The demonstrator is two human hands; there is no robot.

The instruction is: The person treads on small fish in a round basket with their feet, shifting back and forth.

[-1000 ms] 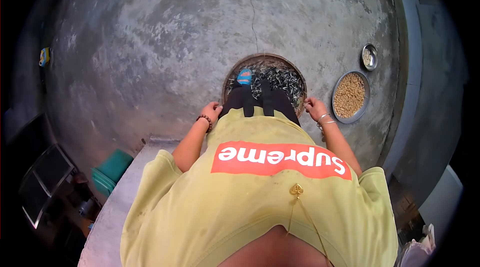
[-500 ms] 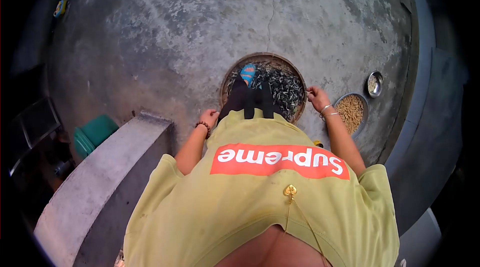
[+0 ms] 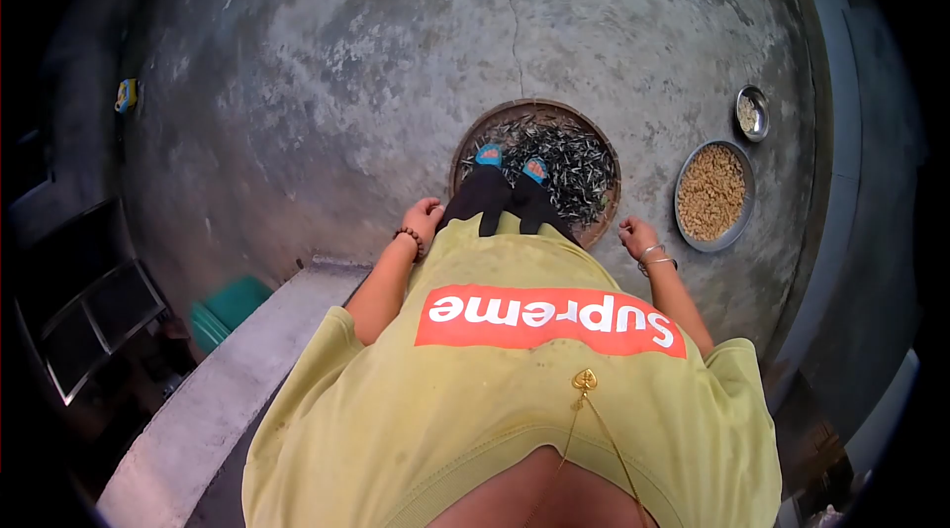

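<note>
My left hand (image 3: 423, 218), with a beaded bracelet at the wrist, hangs beside my left thigh, its fingers loosely curled and nothing visible in them. My right hand (image 3: 638, 234), wearing bangles, hangs right of my body with bent fingers, apart from the round woven tray (image 3: 605, 137) nearby. Small, slender dark-and-silver pieces (image 3: 564, 167), which look like dried fish, cover the tray. My feet in blue sandals (image 3: 489, 154) overlap it in the view; I cannot tell whether they stand inside it.
Right of the tray sits a wide metal basin (image 3: 749, 216) of tan, peanut-like pieces. A smaller metal bowl (image 3: 760, 115) is beyond it. A low concrete wall (image 3: 208, 419) and a green container (image 3: 233, 308) stand at left. Cracked concrete floor (image 3: 396, 53) stretches ahead.
My right hand has moved down, away from the tray's rim. Both sandals now show, where only the left one was plain before. The view has shifted slightly.
</note>
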